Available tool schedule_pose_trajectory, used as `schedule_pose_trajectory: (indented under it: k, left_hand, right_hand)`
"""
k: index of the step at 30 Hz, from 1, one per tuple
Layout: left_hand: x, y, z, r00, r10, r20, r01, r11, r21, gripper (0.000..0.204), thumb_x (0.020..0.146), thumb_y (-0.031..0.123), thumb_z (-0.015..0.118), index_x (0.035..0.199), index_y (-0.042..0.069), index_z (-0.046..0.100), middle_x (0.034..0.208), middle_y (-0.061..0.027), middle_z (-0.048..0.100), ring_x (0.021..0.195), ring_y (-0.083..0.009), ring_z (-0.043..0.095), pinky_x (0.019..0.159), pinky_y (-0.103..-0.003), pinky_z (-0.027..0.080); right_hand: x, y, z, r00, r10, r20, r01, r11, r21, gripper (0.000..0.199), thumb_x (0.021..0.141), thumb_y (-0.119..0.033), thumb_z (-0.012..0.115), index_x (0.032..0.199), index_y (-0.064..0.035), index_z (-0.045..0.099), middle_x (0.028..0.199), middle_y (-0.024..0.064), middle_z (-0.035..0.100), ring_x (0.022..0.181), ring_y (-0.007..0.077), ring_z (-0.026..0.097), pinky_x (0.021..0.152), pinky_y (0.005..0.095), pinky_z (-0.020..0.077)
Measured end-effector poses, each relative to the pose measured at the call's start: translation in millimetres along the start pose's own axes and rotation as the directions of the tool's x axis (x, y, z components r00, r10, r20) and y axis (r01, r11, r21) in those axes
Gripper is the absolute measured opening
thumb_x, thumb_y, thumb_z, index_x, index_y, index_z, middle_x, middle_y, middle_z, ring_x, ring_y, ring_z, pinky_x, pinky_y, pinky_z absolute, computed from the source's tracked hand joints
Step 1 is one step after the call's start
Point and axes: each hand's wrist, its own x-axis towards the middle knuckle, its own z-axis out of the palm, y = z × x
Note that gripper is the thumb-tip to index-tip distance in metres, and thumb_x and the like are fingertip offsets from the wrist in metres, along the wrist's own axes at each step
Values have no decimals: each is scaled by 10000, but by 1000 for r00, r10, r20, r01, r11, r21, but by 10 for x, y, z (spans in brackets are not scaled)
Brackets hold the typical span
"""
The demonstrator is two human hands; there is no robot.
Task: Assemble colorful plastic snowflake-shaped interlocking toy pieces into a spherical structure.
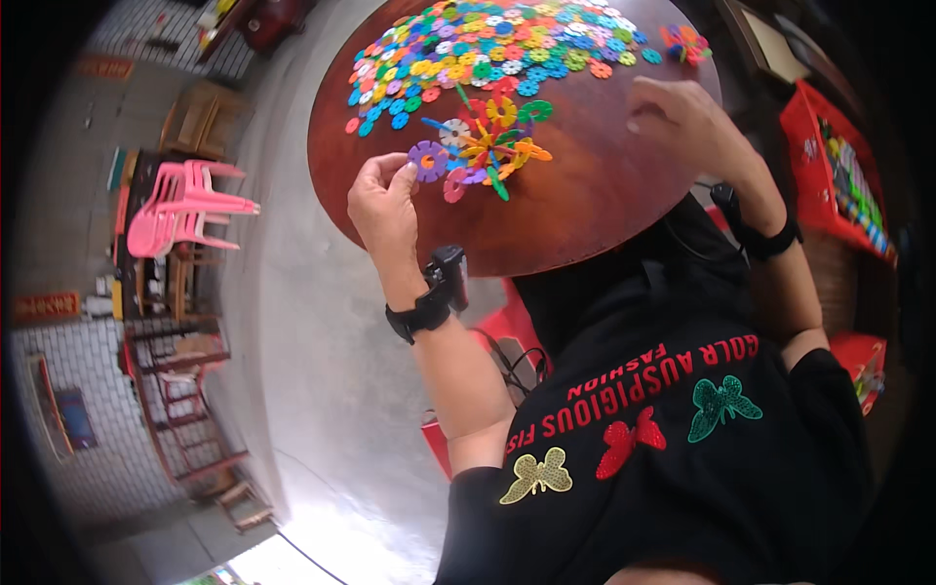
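A purple notched plastic disc is pinched between the thumb and fingers of my left hand, over the near left of the table. The disc meets the left side of a spiky cluster of interlocking discs in many colours; whether it is joined to it I cannot tell. To the right of the cluster, my right hand hovers above the tabletop with curled fingers. Anything between its fingertips is hidden. Beyond both hands spreads a pile of loose notched discs.
The round brown table has its near edge by my body. A smaller disc cluster sits at its far right. A red crate of colourful items stands at the right. Pink plastic stools and a wooden chair are off to the left.
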Motion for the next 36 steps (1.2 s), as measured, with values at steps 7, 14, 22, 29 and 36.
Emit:
schedule_pose_trajectory:
  k: [7, 14, 22, 29, 36]
  left_hand:
    - [15, 144, 462, 981, 84, 177, -141, 930, 341, 122, 799, 76, 643, 896, 9, 674, 791, -93, 683, 700, -168, 651, 643, -295, 505]
    - [198, 171, 644, 958, 71, 279, -221, 803, 554, 142, 771, 154, 634, 878, 76, 687, 817, -111, 686, 788, -277, 667, 714, -372, 501]
    - [324, 156, 745, 947, -43, 320, -175, 764, 621, 136, 782, 152, 616, 878, 86, 685, 821, -125, 683, 808, -289, 661, 722, -389, 498]
    - [340, 268, 599, 967, 104, 232, -199, 876, 439, 190, 798, 133, 655, 971, 55, 662, 879, -120, 683, 805, -231, 660, 699, -340, 511]
    - [61, 415, -270, 947, 35, -320, -46, 999, -24, 148, 878, 99, 619, 1013, 37, 624, 857, -23, 651, 705, -70, 588, 585, -191, 443]
  right_hand:
    - [-135, 228, -205, 988, 148, 49, -149, 988, 26, 163, 772, -114, 607, 793, -2, 492, 648, 131, 500, 622, 294, 518, 586, 368, 399]
    - [-210, 521, -143, 988, 139, 65, -140, 990, 19, 170, 752, -110, 623, 772, -2, 493, 629, 143, 486, 612, 307, 510, 581, 391, 389]
    - [-224, 704, -63, 971, 191, 145, -200, 979, 47, 161, 749, -98, 618, 762, -2, 490, 627, 151, 496, 641, 335, 529, 591, 408, 396]
    - [-221, 797, -49, 975, 152, 164, -163, 985, 59, 172, 747, -104, 628, 779, -1, 494, 655, 159, 518, 656, 349, 537, 596, 411, 409]
    - [134, 724, 25, 975, -54, 216, 34, 995, 93, 176, 747, -95, 636, 800, -16, 488, 716, 147, 557, 708, 345, 573, 600, 404, 434]
